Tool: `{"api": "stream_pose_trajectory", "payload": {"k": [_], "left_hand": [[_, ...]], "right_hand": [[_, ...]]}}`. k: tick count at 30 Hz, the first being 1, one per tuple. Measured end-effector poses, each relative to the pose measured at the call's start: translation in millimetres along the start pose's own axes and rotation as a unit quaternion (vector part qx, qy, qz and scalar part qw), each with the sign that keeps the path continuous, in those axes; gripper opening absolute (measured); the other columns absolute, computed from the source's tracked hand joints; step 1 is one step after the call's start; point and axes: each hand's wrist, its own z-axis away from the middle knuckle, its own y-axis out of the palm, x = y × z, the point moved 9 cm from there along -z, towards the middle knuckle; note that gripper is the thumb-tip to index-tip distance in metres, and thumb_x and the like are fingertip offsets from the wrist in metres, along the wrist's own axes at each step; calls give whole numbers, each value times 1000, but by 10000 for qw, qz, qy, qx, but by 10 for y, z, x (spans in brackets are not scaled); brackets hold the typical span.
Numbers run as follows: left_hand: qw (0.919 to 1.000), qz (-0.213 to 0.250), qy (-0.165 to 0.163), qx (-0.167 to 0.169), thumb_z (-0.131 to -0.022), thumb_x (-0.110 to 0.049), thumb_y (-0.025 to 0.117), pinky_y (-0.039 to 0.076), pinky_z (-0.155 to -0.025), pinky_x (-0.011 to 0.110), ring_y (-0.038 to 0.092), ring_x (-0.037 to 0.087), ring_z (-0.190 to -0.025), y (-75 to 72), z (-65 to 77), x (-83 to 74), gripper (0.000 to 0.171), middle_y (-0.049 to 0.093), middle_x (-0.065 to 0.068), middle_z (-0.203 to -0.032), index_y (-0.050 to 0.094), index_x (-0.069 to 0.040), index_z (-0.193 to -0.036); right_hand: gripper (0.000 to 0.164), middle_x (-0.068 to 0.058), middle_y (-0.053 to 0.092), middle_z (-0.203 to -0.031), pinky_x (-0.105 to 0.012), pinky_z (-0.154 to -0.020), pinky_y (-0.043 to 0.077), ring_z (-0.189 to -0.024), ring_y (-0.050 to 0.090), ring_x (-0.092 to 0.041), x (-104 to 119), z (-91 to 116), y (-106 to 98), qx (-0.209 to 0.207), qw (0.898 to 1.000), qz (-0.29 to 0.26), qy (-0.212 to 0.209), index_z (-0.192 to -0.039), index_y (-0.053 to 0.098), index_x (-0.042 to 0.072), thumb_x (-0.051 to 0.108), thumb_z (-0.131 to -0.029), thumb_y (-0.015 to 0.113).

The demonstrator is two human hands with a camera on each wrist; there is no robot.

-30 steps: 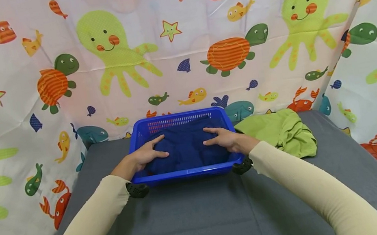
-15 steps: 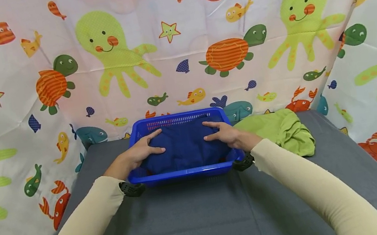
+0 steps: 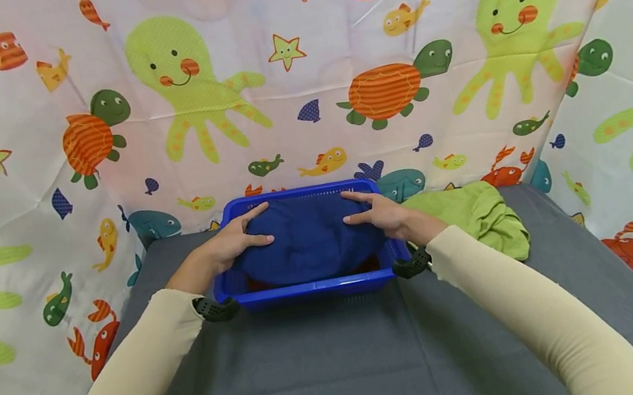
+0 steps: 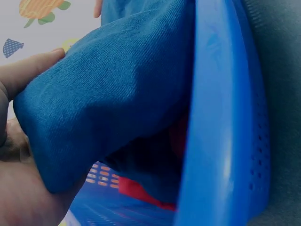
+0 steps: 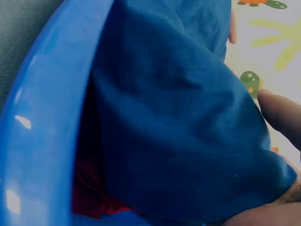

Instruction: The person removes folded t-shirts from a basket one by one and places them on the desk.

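Observation:
A folded navy blue cloth point(image 3: 307, 240) bulges up inside the blue plastic basket point(image 3: 318, 286). My left hand point(image 3: 227, 245) grips its left end, thumb in front and the other fingers partly hidden behind and below it. At the right end my right hand point(image 3: 392, 217) holds it the same way. The cloth's near edge stands above the basket floor. Beneath it shows red fabric point(image 4: 141, 192) in the left wrist view, and in the right wrist view a dark red fold point(image 5: 96, 195) lies by the basket wall.
A crumpled lime green cloth point(image 3: 475, 220) lies on the grey-covered table point(image 3: 330, 361) just right of the basket. Behind stands a white curtain point(image 3: 291, 36) printed with sea animals, which also lines both sides.
Both hands have spread slightly apart and raised the navy cloth. Its near edge has come up from the basket's front, baring dark red below.

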Motion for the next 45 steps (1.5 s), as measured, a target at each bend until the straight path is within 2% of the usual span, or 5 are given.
{"api": "stream_pose_trajectory", "payload": {"k": [5, 13, 19, 27, 45], "left_hand": [[9989, -382, -265, 61, -100, -17, 63, 28, -121, 61, 28, 44, -151, 68, -44, 132, 85, 7, 18, -170, 10, -32, -164], [9893, -1071, -890, 446, -98, -27, 66, 0, -119, 74, -12, 40, -157, 214, -94, 370, 94, -17, 9, -171, -1, -32, -164], [9855, -1158, -1119, 540, -99, -35, 64, 0, -118, 76, -12, 41, -157, 257, -65, 430, 96, -20, 8, -170, -7, -35, -163], [9863, -1300, -938, 385, -99, -36, 62, 2, -119, 75, -9, 41, -157, 240, -46, 428, 92, -16, 9, -171, -3, -33, -164], [9865, -1373, -856, 264, -97, -41, 64, 6, -118, 76, -3, 42, -158, 341, -68, 486, 94, -12, 10, -172, -3, -35, -163]], "right_hand": [[74, -12, -1, -172, -67, -123, 12, -155, 15, -46, -160, -18, 101, 399, 9984, 81, 394, -162, 25, 28, 19, -100, 64], [85, -11, -9, -172, -69, -122, 2, -157, -2, -44, -381, -7, 242, 772, 9913, 499, 947, -164, 17, 26, 25, -97, 69], [88, -11, -7, -172, -70, -122, 4, -158, -1, -43, -432, -7, 289, 757, 9894, 602, 1084, -164, 16, 28, 32, -95, 71], [87, -10, -6, -172, -69, -122, 5, -158, -2, -41, -458, 13, 307, 701, 9905, 564, 1037, -163, 17, 29, 36, -95, 71], [82, -13, -4, -172, -67, -122, 13, -158, 6, -42, -425, 28, 399, 1086, 9914, -398, 606, -165, 11, 23, 27, -101, 62]]}}
